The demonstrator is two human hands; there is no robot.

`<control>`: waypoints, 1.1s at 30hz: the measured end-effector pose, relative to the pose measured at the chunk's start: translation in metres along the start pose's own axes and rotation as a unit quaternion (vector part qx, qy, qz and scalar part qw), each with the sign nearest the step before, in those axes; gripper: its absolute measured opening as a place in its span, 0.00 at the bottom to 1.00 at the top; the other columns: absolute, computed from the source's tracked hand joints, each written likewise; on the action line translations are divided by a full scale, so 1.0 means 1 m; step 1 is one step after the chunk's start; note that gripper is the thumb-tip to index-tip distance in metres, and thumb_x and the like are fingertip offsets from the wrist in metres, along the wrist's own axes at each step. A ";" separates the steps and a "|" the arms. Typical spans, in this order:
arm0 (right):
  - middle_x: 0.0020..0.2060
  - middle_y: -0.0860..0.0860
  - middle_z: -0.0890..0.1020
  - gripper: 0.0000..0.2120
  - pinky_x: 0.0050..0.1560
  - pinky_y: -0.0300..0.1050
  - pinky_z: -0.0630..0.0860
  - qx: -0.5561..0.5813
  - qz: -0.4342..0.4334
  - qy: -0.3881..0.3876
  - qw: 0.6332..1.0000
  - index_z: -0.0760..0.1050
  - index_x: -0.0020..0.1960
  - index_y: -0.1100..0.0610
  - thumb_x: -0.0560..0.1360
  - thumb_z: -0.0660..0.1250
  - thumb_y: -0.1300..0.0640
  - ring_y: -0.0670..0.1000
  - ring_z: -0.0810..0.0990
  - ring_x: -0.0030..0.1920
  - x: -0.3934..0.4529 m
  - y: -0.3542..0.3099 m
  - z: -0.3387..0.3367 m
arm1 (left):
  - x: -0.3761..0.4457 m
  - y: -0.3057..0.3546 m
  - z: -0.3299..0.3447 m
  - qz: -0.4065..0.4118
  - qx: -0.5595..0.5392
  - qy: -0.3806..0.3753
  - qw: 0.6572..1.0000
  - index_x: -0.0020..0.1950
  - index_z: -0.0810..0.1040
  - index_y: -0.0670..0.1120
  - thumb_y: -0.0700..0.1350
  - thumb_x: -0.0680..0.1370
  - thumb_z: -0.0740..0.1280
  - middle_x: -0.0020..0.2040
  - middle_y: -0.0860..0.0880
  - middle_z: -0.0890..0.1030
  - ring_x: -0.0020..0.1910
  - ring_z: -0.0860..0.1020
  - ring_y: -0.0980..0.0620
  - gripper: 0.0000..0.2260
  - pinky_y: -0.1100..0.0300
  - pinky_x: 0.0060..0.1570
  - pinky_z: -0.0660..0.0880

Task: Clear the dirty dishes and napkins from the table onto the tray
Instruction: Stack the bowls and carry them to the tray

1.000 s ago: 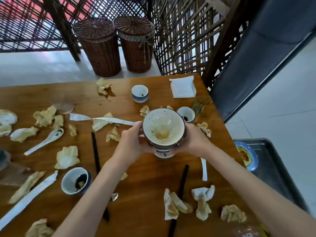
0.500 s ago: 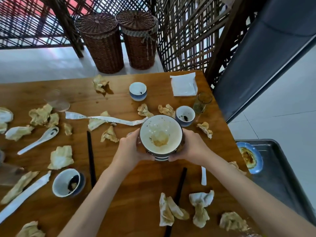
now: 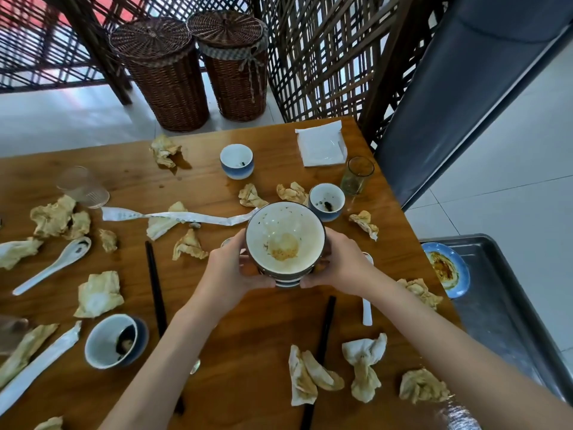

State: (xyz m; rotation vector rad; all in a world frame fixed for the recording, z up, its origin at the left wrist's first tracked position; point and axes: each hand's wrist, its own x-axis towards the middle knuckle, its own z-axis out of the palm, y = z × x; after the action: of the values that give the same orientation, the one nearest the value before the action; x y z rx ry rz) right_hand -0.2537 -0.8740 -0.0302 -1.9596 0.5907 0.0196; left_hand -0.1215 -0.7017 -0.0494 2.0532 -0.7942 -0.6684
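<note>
I see both hands clamped on a stack of bowls (image 3: 286,243) held over the middle of the wooden table (image 3: 248,352): the left hand (image 3: 231,271) curls round its left side, the right hand (image 3: 339,265) round its right. The top bowl is round and glazed, white inside with a dark rim, and holds an orange smear of leftovers at its bottom; striped rims of bowls beneath show under it, but I cannot count them. Crumpled, stained paper napkins (image 3: 98,294) lie scattered over the glossy wood, with a white ceramic spoon (image 3: 55,264) at left and black chopsticks (image 3: 155,283) near the hands. A small blue-and-white cup (image 3: 326,202) just beyond the stack has dark dregs in it; another cup (image 3: 237,161) stands farther off, and a blue bowl (image 3: 115,341) at near left holds a dark lump. A clear glass (image 3: 357,175) at far right holds greenish residue I cannot make out. The metal tray (image 3: 508,305) sits off the table's right edge, cut off by the frame, with a sauce-smeared blue plate (image 3: 446,270) on it. Two lidded wicker baskets (image 3: 173,72) stand beyond the table.
</note>
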 end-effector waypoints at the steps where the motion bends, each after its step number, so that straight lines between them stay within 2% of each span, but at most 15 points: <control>1: 0.57 0.43 0.78 0.40 0.61 0.50 0.74 0.001 -0.001 0.001 1.000 0.69 0.63 0.47 0.56 0.82 0.60 0.48 0.75 0.61 0.000 0.001 0.000 | 0.000 -0.001 0.000 -0.002 -0.008 -0.006 1.000 0.68 0.64 0.65 0.44 0.58 0.82 0.59 0.61 0.75 0.51 0.75 0.64 0.45 0.67 0.46 0.74; 4: 0.57 0.39 0.76 0.42 0.62 0.48 0.73 0.015 0.001 -0.010 1.000 0.66 0.65 0.44 0.56 0.81 0.61 0.46 0.73 0.62 -0.001 0.003 0.001 | 0.001 -0.002 -0.001 -0.013 -0.014 -0.035 0.999 0.64 0.61 0.71 0.43 0.56 0.83 0.56 0.64 0.74 0.53 0.75 0.61 0.47 0.63 0.47 0.75; 6: 0.59 0.38 0.73 0.45 0.63 0.47 0.73 0.027 0.005 -0.036 0.999 0.62 0.66 0.41 0.57 0.81 0.62 0.45 0.70 0.64 0.000 0.004 -0.001 | 0.001 -0.003 0.001 -0.018 -0.002 -0.058 0.998 0.67 0.62 0.65 0.43 0.55 0.83 0.54 0.68 0.72 0.53 0.74 0.61 0.49 0.63 0.49 0.74; 8: 0.61 0.38 0.72 0.48 0.63 0.48 0.72 0.028 0.007 -0.063 0.998 0.60 0.67 0.40 0.56 0.81 0.62 0.46 0.68 0.67 0.003 0.005 -0.004 | 0.002 -0.004 0.004 -0.018 -0.001 -0.065 0.998 0.68 0.65 0.58 0.41 0.54 0.83 0.49 0.74 0.70 0.50 0.74 0.66 0.47 0.69 0.47 0.72; 10: 0.61 0.38 0.71 0.49 0.62 0.48 0.72 0.010 0.006 -0.070 0.997 0.60 0.67 0.40 0.55 0.81 0.63 0.47 0.68 0.66 0.006 0.007 -0.002 | 0.003 -0.005 0.007 -0.012 -0.004 -0.057 0.998 0.65 0.69 0.56 0.39 0.54 0.83 0.47 0.77 0.70 0.49 0.72 0.73 0.44 0.76 0.41 0.70; 13: 0.56 0.37 0.73 0.48 0.60 0.42 0.69 -0.015 0.013 -0.047 0.999 0.64 0.67 0.46 0.53 0.82 0.62 0.46 0.70 0.64 0.011 0.012 0.004 | 0.007 -0.005 0.011 -0.013 0.001 -0.039 0.999 0.61 0.71 0.55 0.41 0.53 0.83 0.48 0.69 0.73 0.49 0.73 0.71 0.40 0.77 0.42 0.69; 15: 0.53 0.35 0.73 0.47 0.57 0.38 0.67 -0.034 0.015 -0.029 0.999 0.66 0.67 0.47 0.53 0.82 0.61 0.44 0.71 0.61 0.012 0.014 0.007 | 0.008 -0.008 0.011 -0.013 0.008 -0.036 0.999 0.61 0.72 0.54 0.43 0.52 0.83 0.48 0.67 0.73 0.49 0.72 0.71 0.40 0.76 0.42 0.69; 18: 0.51 0.33 0.72 0.48 0.58 0.38 0.67 -0.047 0.023 -0.026 0.998 0.65 0.68 0.47 0.52 0.82 0.60 0.42 0.70 0.59 0.013 0.017 0.010 | 0.011 -0.010 0.011 -0.002 0.029 -0.064 0.998 0.65 0.72 0.50 0.44 0.52 0.83 0.53 0.64 0.74 0.56 0.72 0.63 0.42 0.69 0.54 0.69; 19: 0.50 0.32 0.71 0.49 0.57 0.37 0.67 -0.053 0.029 -0.029 0.998 0.64 0.68 0.47 0.52 0.82 0.59 0.41 0.70 0.58 0.013 0.017 0.010 | 0.011 -0.011 0.011 0.000 0.040 -0.061 0.997 0.65 0.72 0.50 0.45 0.53 0.83 0.52 0.65 0.73 0.56 0.71 0.62 0.43 0.69 0.54 0.68; 23: 0.54 0.36 0.74 0.48 0.55 0.34 0.66 -0.073 0.026 -0.014 0.997 0.65 0.68 0.48 0.52 0.83 0.58 0.42 0.71 0.59 0.013 0.018 0.013 | 0.009 -0.014 0.014 0.001 0.052 -0.024 0.998 0.66 0.69 0.53 0.46 0.53 0.83 0.47 0.72 0.69 0.49 0.67 0.69 0.45 0.80 0.41 0.64; 25: 0.53 0.36 0.75 0.47 0.53 0.32 0.66 -0.076 0.019 0.000 0.997 0.67 0.66 0.48 0.51 0.83 0.58 0.42 0.72 0.59 0.011 0.019 0.014 | 0.009 -0.016 0.015 0.004 0.045 -0.027 0.999 0.67 0.69 0.53 0.46 0.52 0.83 0.47 0.71 0.69 0.50 0.69 0.68 0.45 0.81 0.41 0.64; 28: 0.56 0.41 0.77 0.45 0.54 0.33 0.66 -0.074 0.016 0.009 0.997 0.69 0.65 0.49 0.51 0.83 0.57 0.44 0.73 0.59 0.012 0.019 0.013 | 0.013 -0.016 0.014 0.011 0.034 -0.039 0.999 0.67 0.70 0.51 0.45 0.53 0.83 0.49 0.70 0.71 0.55 0.71 0.64 0.45 0.75 0.51 0.66; 33: 0.54 0.39 0.76 0.44 0.53 0.33 0.66 -0.078 0.013 0.015 0.997 0.69 0.64 0.49 0.51 0.82 0.57 0.41 0.72 0.56 0.010 0.014 0.007 | 0.018 -0.011 0.012 0.031 0.019 -0.058 0.998 0.67 0.71 0.49 0.42 0.53 0.83 0.52 0.66 0.75 0.57 0.74 0.61 0.45 0.65 0.56 0.73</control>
State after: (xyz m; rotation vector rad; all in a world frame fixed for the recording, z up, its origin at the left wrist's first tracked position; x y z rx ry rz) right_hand -0.2488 -0.8770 -0.0482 -2.1065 0.6502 0.0531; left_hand -0.1148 -0.7152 -0.0680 2.0287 -0.9402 -0.7475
